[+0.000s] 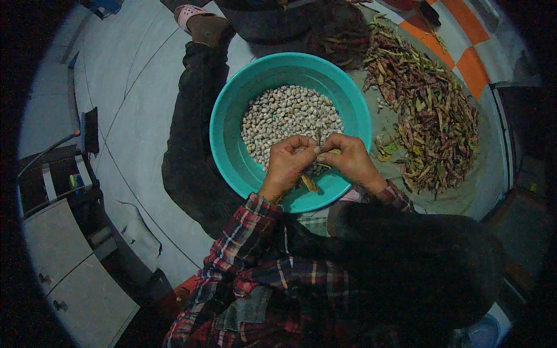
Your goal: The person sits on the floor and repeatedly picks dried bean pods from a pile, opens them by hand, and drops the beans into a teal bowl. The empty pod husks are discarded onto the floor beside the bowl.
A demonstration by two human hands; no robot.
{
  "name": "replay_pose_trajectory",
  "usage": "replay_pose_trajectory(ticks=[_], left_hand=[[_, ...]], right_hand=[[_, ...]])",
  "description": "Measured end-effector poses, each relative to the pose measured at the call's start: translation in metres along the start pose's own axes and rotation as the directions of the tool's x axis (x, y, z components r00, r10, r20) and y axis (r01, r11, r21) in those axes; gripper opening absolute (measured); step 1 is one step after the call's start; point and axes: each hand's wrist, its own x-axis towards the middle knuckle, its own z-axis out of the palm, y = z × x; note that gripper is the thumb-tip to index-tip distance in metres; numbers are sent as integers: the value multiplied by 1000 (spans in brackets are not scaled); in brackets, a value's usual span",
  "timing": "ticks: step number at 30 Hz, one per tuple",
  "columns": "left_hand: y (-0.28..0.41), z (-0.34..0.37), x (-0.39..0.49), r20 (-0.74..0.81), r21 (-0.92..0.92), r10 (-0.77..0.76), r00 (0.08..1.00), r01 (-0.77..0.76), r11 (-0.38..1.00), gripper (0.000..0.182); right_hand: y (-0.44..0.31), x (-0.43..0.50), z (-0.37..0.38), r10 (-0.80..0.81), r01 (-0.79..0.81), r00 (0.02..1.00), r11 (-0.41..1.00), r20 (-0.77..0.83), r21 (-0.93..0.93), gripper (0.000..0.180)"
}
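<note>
Both of my hands are over the near part of a teal plastic basin (224, 130) that holds many pale speckled shelled beans (291, 111). My left hand (290, 163) pinches a dry bean pod (318, 137) at its fingertips. Touching it from the other side, my right hand (350, 160) closes thumb and forefinger on the same pod. Below my left hand a yellowish-brown piece of pod (310, 184) sticks out, its upper end hidden by the hand. Whether a bean lies between the fingertips is too small to tell.
On a greenish cloth (385, 126) to the right lies a large heap of dry bean pods (435, 126). A dark tub (270, 21) stands beyond the basin. My outstretched leg (187, 130) borders the basin's left side. Farther left are a brush (90, 130) and pale cabinet doors (56, 248).
</note>
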Motion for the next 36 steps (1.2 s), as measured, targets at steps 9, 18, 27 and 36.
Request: replay_pose_trajectory(ticks=[9, 18, 27, 36], left_hand=[[0, 1, -1, -52, 68, -3, 999, 7, 998, 6], [-3, 7, 2, -117, 152, 60, 991, -42, 988, 7], [-7, 6, 5, -52, 254, 27, 998, -13, 967, 8], [-9, -4, 7, -202, 421, 78, 976, 15, 907, 9]], right_hand=[[-9, 1, 0, 36, -35, 998, 999, -48, 33, 11], [-6, -1, 0, 205, -197, 979, 930, 8, 311, 6], [0, -1, 10, -46, 27, 992, 987, -114, -158, 9], [2, -4, 8, 23, -18, 994, 999, -110, 45, 4]])
